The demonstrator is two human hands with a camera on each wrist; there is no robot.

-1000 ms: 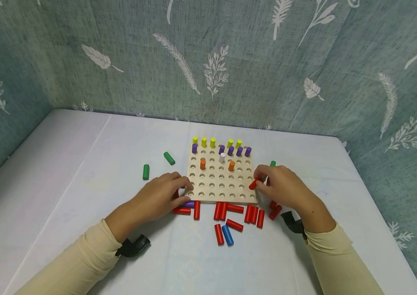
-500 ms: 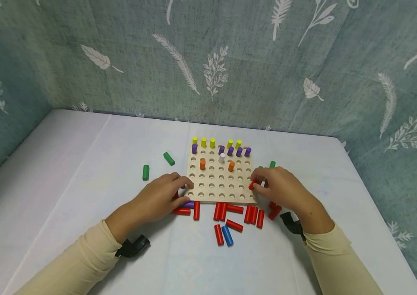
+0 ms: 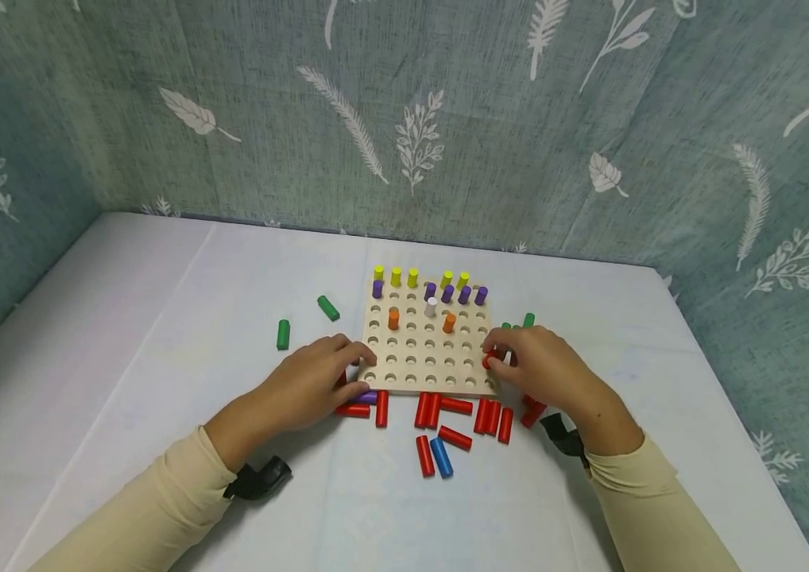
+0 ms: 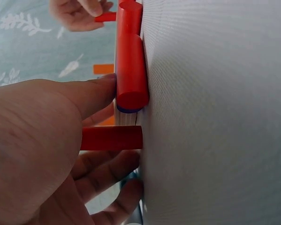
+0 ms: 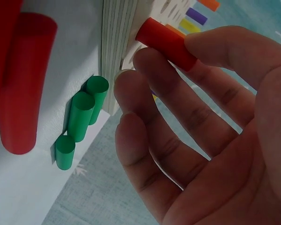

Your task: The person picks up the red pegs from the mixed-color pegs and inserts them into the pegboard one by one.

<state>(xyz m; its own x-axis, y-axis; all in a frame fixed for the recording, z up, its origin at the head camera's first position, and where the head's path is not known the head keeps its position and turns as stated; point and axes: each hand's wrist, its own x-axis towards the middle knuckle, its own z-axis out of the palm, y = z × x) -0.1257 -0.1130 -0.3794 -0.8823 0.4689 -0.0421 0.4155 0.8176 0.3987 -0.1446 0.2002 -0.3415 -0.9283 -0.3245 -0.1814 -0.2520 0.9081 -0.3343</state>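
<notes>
The wooden peg board [image 3: 419, 383] has rows of holes, with yellow, purple, white and orange pegs standing in its far part. My right hand [image 3: 543, 365] pinches a red peg [image 5: 166, 43] between thumb and fingertips, close over the holes along the board's right edge. At the near left corner, my left hand [image 3: 311, 381] rests with relaxed fingers, the index fingertip over the board and the thumb [image 4: 100, 91] at its front edge. Another red peg [image 4: 112, 138] stands upright on the table between that thumb and the spread lower fingers, partly hidden by the hand.
Several loose red pegs [image 3: 433, 411] lie along the board's front, with a blue peg [image 3: 441, 457] and a purple peg [image 3: 367, 397] among them. Green pegs lie left [image 3: 284, 334] and right [image 5: 81, 115] of the board. A patterned cloth [image 3: 404, 119] hangs behind the table.
My right hand has shifted slightly left and down, bringing the red peg from a tilt beside the board's right edge to over its outer holes. The left hand stays put.
</notes>
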